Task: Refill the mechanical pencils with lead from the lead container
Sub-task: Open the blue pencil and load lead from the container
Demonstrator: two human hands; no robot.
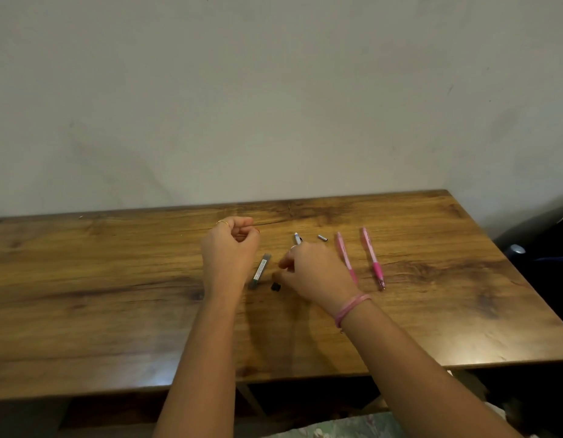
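Writing on the lead case (260, 270) is a white label with dark print, too small to read. That case is a slim, dark, see-through box lying flat on the table (116, 295) between the two hands, its long side pointing away from the person. A small black cap (275, 286) lies just beside its near end.

Three pencils show. Two pink ones (346, 258) (372, 258) lie side by side, right of the right hand (311, 273), tips toward the person; the nearer one is partly hidden by that hand. A third pencil (297, 238), white with a blue band, pokes out beyond the right hand, which appears to hold it with curled fingers. A small silver end cap (322, 238) lies on the wood between the white pencil and the pink ones.

Left hand (231, 248) hovers left of the case, fingers curled with thumb and forefinger pinched together; whether a lead sits between them I cannot tell. A gold ring (222, 222) shows on it, and a pink band (351, 308) circles the right wrist.
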